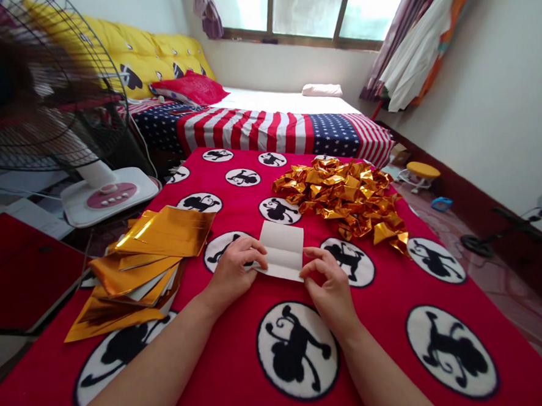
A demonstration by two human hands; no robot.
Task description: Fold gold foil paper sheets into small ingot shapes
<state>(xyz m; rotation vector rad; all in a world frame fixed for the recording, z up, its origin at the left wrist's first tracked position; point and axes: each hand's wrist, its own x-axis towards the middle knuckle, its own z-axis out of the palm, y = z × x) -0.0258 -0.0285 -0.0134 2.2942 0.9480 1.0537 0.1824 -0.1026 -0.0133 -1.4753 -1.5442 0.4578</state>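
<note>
- Your left hand (238, 261) is clamping its grip on the paper's (282, 242) left edge.
- Your right hand (328, 285) is pinching its near right corner.
- The paper is lying on the bench (387, 306), between gold sheets (176, 230) and a gold heap (339, 189).

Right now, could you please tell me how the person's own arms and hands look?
The left hand and right hand wear no gloves, and I see no rings. The left forearm and right forearm show no sleeve, watch or bracelet.
</note>
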